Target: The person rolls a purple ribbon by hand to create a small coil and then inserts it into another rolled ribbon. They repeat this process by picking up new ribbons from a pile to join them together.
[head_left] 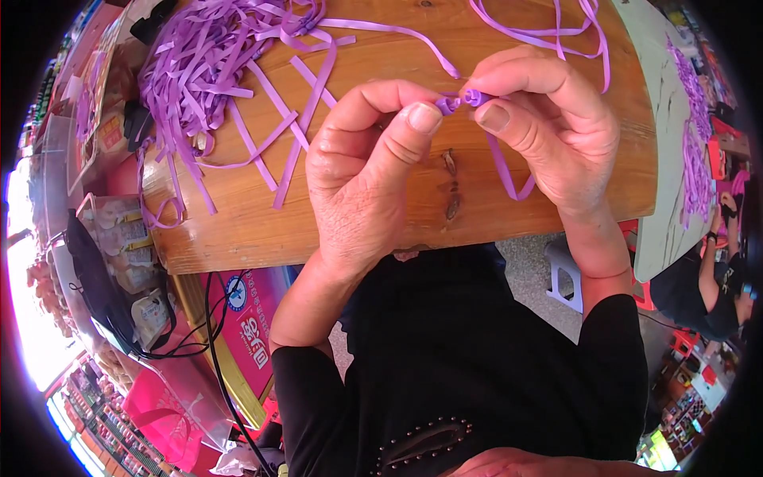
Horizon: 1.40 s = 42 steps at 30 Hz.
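Observation:
Above the table, my left hand (pixel 358 163) is closed, thumb and index finger pinching a small purple plastic clasp piece (pixel 447 104). Facing it, the thumb and fingers of my right hand (pixel 560 123) pinch a second purple clasp piece (pixel 475 97). The two pieces lie end to end, very close together; whether they touch I cannot tell. A loop of purple ribbon (pixel 505 171) hangs below my right hand. Beyond my fingertips, another ribbon end (pixel 450 68) with a small purple tip lies on the wood.
A tangled heap of purple ribbon lanyards (pixel 199 67) covers the table's far left. More ribbon (pixel 548 32) lies at the far right of the wooden table (pixel 262 242). A pale table (pixel 671 159) adjoins on the right, with purple bundles (pixel 697 171). Another person (pixel 707 286) sits beyond.

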### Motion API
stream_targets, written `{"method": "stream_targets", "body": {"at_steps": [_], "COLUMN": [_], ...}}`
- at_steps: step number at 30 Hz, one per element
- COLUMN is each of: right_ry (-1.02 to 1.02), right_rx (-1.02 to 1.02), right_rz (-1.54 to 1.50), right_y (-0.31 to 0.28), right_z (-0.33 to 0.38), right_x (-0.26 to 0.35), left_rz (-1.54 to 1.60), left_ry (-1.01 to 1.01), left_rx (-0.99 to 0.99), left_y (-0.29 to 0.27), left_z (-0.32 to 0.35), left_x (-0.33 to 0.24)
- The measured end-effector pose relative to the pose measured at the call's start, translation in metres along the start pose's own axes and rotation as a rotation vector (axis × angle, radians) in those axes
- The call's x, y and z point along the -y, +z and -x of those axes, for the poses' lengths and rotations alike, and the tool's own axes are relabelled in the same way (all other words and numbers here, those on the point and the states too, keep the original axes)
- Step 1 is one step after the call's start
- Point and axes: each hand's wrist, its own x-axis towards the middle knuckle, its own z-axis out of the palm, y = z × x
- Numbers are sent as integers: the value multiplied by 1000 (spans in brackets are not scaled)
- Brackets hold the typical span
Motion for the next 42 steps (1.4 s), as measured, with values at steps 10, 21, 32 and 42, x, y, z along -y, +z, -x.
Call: {"method": "stream_targets", "body": {"at_steps": [10, 21, 32, 42], "right_ry": [-123, -69, -103, -111], "right_rx": [84, 14, 85, 88], "right_rz": [321, 139, 330, 358], "right_y": [-8, -1, -8, -6], "right_z": [-3, 0, -2, -1], "right_x": [7, 0, 8, 12], "left_rz": [26, -207, -424, -425], "left_ry": [68, 194, 323, 313], "left_rx": [43, -78, -10, -1], "left_y": [11, 8, 3, 2], "left_z": [2, 3, 0, 0], "left_x": [8, 7, 11, 14]}}
